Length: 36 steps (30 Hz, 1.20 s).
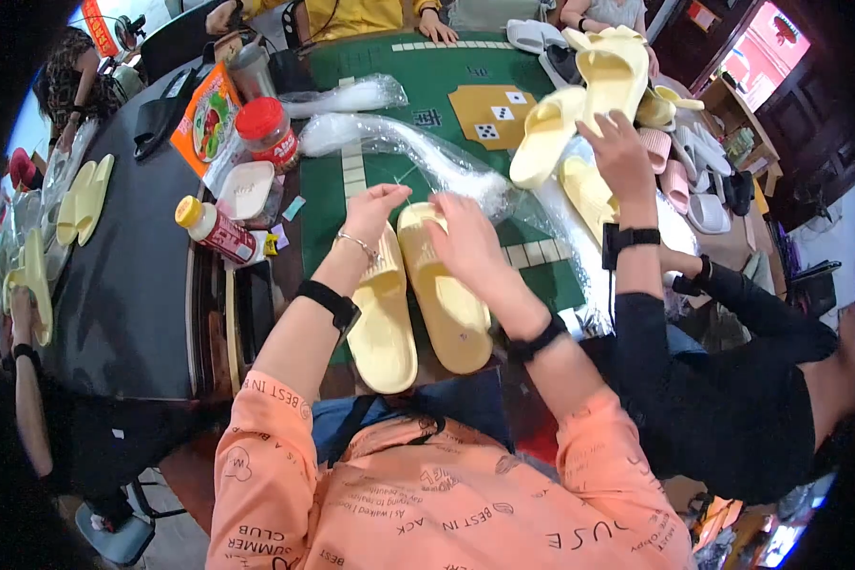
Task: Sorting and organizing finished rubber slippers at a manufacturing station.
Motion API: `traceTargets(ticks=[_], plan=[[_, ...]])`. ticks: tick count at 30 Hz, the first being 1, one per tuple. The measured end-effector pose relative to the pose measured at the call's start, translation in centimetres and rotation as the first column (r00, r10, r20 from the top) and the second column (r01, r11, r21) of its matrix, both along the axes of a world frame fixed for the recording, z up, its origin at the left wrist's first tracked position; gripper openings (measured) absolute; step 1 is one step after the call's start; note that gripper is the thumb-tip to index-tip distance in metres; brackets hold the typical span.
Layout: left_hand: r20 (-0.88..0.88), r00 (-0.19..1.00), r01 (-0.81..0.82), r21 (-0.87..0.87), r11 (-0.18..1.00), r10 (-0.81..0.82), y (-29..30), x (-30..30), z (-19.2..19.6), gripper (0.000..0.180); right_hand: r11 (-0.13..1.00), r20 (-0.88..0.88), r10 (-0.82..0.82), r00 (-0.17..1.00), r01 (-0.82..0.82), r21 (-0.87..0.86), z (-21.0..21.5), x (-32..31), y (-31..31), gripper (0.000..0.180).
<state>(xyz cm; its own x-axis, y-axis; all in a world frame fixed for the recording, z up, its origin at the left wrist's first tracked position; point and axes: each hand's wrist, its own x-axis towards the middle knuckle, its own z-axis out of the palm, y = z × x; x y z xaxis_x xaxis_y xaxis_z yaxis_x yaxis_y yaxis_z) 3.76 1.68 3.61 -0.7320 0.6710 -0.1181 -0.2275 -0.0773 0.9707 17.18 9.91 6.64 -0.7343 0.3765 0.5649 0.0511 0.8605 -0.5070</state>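
Observation:
A pair of pale yellow slippers lies at the table's near edge, toes away from me: a left slipper (382, 332) and a right slipper (453, 323). Above the toe of the left one, my left hand (375, 214) is closed in a pinch on a thin pale strand (406, 178). My right hand (465, 237) bends over the toe of the right slipper, its fingertips drawn together near the strand. Whatever those fingertips hold is too small to make out. Just beyond my hands lies a bundle of clear plastic bags (399, 142).
To my right, a co-worker's hand (622, 161) is at a yellow slipper (551, 133). Pink slippers (674, 185) and other pairs crowd the right side. Left of my hands stand a red-lidded jar (264, 128) and a yellow-capped bottle (214, 228). A green mat (437, 71) covers the table.

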Motion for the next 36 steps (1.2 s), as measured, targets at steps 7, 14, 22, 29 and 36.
traceTargets(ticks=[7, 14, 22, 29, 36], plan=[[0.173, 0.980, -0.116, 0.078, 0.990, 0.101, -0.1, -0.8, -1.8, 0.031, 0.686, 0.215, 0.196, 0.957, 0.023, -0.727, -4.3, -6.5, 2.1, 0.018], [0.352, 0.927, -0.187, 0.123, 0.975, 0.134, -1.2, -1.8, -2.5, 0.058, 0.686, 0.098, 0.309, 0.946, -0.151, -0.712, -3.7, -6.4, -0.1, 0.019], [0.276, 0.957, -0.119, 0.110, 0.987, 0.085, 0.2, -1.1, -2.7, 0.065, 0.672, 0.020, 0.345, 0.939, -0.232, -0.703, -4.1, -6.5, 0.0, 0.019], [0.059, 0.995, 0.081, -0.015, 0.997, -0.080, -0.1, -0.9, -3.5, 0.025, 0.589, -0.136, 0.075, 0.988, -0.154, -0.793, -6.3, -6.4, 1.4, 0.009], [-0.090, 0.993, 0.067, -0.136, 0.988, -0.080, 0.1, -0.7, -3.5, 0.016, 0.544, -0.165, 0.110, 0.980, -0.199, -0.815, -5.9, -6.5, 0.7, 0.009]])
